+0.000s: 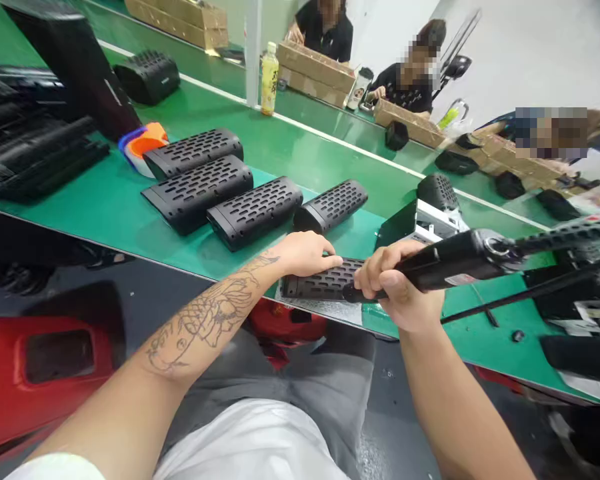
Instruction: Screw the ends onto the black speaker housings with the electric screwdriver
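A black perforated housing [313, 285] lies at the near edge of the green table. My left hand [307, 255] holds it from above, thumb stretched across the slotted top and the other fingers hidden on the far side. My right hand [405, 287] is wrapped round a black electric screwdriver [445, 260], which lies almost level with its cable running off to the right. Its dark front end reaches the right part of the housing; whether the bit touches a screw cannot be made out. Just beyond my left hand rests another perforated housing [333, 203].
More perforated housings [255, 210] lie in a row to the left. An orange and blue tape roll [143, 143] stands by stacked black parts [35, 147]. Right are a white metal-framed unit [425, 220] and a thin black rod [520, 293]. Co-workers sit across, behind cardboard boxes [315, 73].
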Motion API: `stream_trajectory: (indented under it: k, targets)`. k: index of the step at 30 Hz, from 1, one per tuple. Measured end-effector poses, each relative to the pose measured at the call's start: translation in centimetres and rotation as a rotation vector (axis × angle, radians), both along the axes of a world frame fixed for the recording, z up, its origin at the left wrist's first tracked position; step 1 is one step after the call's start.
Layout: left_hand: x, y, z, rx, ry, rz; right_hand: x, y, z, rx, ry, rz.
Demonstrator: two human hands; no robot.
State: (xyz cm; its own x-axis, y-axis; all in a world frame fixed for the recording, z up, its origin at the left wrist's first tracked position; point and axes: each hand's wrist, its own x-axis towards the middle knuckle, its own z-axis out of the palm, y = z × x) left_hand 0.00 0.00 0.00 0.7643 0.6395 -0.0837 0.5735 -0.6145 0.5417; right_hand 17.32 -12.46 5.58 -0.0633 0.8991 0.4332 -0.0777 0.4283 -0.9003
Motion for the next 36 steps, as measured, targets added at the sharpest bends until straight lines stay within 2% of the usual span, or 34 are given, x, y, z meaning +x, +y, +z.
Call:
stream_trajectory:
  k: [6,10,12,14,15,17,18,20,22,24,26,30,31,34,36]
  targets:
    - [0.2,-0.3,0.7,-0.009,0.043,0.035,0.0,-0.8,-0.6,-0.017,-0.068,-0.039]
    - [0.1,-0.7,1.1,-0.013,0.076,0.057,0.7,-1.0,0.1,0.007,-0.033,-0.146]
    - [0.1,-0.9,1.1,-0.024,0.081,0.072,2.6,-0.3,1.0,0.07,0.015,-0.307]
    - [0.1,-0.9,1.1,-0.034,0.078,0.081,5.8,0.9,1.6,0.17,0.026,-0.572]
    - [0.1,-0.9,1.0,-0.037,0.076,0.084,7.7,1.7,1.8,0.239,0.019,-0.752]
    - [0.1,-0.9,0.9,-0.038,0.075,0.09,11.6,3.1,1.4,0.28,-0.073,-0.998]
    - [0.1,-0.9,0.9,-0.038,0.073,0.092,13.3,3.6,1.0,0.293,-0.1,-1.056]
    - [0.0,-0.9,0.8,-0.04,0.065,0.088,15.8,4.2,-0.2,0.274,-0.103,-1.045]
    - [0.0,-0.9,0.7,-0.037,0.055,0.083,16.9,4.1,-1.2,0.27,-0.089,-0.961]
    - [0.0,-1.0,0.7,-0.035,0.049,0.08,16.6,3.6,-1.7,0.304,-0.09,-0.864]
    - [0.0,-1.0,0.7,-0.045,0.043,0.084,15.4,2.8,-1.3,0.325,-0.082,-0.79]
    - [0.0,-0.9,0.8,-0.071,0.032,0.077,10.5,0.7,1.2,0.267,0.004,-0.742]
    - [0.1,-0.9,0.7,-0.071,0.029,0.071,8.9,0.2,1.9,0.264,0.024,-0.694]
    - [0.1,-0.8,0.7,-0.073,0.025,0.065,3.3,-1.2,3.1,0.233,0.09,-0.4]
    - [0.0,-0.8,0.9,-0.071,0.025,0.068,-0.3,-1.4,3.0,0.203,0.144,-0.236]
